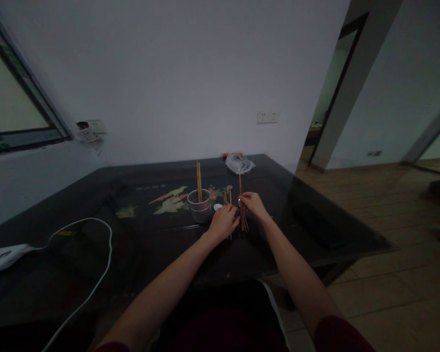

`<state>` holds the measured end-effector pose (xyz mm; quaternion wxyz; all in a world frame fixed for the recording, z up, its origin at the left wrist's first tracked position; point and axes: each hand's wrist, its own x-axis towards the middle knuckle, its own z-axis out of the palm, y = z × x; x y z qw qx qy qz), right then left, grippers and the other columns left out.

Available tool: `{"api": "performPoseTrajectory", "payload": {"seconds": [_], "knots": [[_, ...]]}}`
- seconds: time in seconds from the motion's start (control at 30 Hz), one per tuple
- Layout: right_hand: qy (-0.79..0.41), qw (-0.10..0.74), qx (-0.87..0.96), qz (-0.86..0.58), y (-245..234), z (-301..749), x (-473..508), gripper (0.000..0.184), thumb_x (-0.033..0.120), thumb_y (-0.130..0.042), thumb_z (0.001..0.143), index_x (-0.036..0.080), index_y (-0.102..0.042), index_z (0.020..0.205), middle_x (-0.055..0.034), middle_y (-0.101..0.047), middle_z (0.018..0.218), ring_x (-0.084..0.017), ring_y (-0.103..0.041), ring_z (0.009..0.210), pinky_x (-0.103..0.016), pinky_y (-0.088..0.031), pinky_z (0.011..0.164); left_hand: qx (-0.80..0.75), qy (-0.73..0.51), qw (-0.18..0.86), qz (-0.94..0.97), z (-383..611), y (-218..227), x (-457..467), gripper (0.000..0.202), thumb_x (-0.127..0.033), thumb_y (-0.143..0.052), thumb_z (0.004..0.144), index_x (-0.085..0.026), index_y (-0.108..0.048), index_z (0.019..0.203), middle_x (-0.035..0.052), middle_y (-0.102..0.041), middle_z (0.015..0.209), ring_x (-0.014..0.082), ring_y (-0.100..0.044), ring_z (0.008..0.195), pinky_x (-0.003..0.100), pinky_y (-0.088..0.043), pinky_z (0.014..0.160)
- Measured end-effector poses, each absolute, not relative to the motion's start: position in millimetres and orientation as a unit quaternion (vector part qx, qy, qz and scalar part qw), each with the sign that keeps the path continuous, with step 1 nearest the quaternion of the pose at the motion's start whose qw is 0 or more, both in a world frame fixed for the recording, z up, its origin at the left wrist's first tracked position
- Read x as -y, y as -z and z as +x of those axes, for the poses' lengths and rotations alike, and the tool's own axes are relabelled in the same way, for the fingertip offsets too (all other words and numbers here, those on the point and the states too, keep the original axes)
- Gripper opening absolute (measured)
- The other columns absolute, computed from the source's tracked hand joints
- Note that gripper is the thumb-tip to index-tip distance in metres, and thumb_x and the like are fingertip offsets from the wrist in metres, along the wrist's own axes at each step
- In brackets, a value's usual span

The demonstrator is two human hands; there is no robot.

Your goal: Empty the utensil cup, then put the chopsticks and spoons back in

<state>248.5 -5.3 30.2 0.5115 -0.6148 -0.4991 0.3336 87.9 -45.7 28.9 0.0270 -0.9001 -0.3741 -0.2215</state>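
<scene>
A grey metal cup (200, 210) stands upright on the dark table, with a few wooden chopsticks (199, 178) leaning up out of it. To its right, my left hand (223, 221) rests palm down, its fingers curled over a small group of chopsticks (231, 195) on the tabletop. A shiny spoon bowl (217, 207) shows between that hand and the cup. My right hand (253, 204) pinches a wooden chopstick (240, 183). Below its fingers lie more sticks and a thin metal handle (246, 225), partly hidden; I cannot tell how many there are.
A crumpled clear plastic bag (239, 164) lies at the table's back edge by the wall. On the left, a white power strip (5, 256) trails a white cable (110, 244) over the table (143, 259). A dark flat object (317, 222) lies at the right.
</scene>
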Motion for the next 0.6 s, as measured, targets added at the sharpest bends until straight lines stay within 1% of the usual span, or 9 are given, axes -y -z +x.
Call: {"api": "performPoseTrajectory", "payload": {"seconds": [0.2, 0.4, 0.6], "knots": [[-0.337, 0.510, 0.507, -0.608, -28.5, 249.6, 3.0, 0.011, 0.023, -0.066, 0.076, 0.012, -0.065, 0.076, 0.0013, -0.060, 0.049, -0.007, -0.049, 0.037, -0.015, -0.038, 0.038, 0.389, 0.193, 0.052, -0.899, 89.0, -28.6, 47.7, 0.020, -0.028, -0.050, 0.086, -0.018, -0.053, 0.103, 0.0092, -0.056, 0.107, 0.0239, -0.054, 0.101, 0.037, -0.041, 0.086], [-0.335, 0.508, 0.507, -0.611, -27.6, 249.8, 1.8, 0.009, 0.022, -0.066, 0.076, 0.013, -0.065, 0.075, 0.0015, -0.060, 0.049, -0.007, -0.049, 0.037, -0.016, -0.038, 0.038, 0.403, 0.175, 0.077, -0.895, 88.0, -29.9, 50.7, 0.019, -0.029, -0.051, 0.084, -0.018, -0.054, 0.100, 0.0101, -0.057, 0.106, 0.0265, -0.052, 0.102, 0.039, -0.041, 0.084], [-0.327, 0.504, 0.513, -0.613, -28.7, 250.0, 3.0, 0.009, 0.021, -0.065, 0.077, 0.013, -0.065, 0.078, 0.0007, -0.062, 0.052, -0.007, -0.050, 0.038, -0.015, -0.038, 0.038, 0.419, 0.159, 0.088, -0.889, 89.1, -28.3, 52.8, 0.024, -0.030, -0.052, 0.083, -0.018, -0.054, 0.104, 0.0114, -0.059, 0.106, 0.0276, -0.050, 0.104, 0.040, -0.039, 0.086]]}}
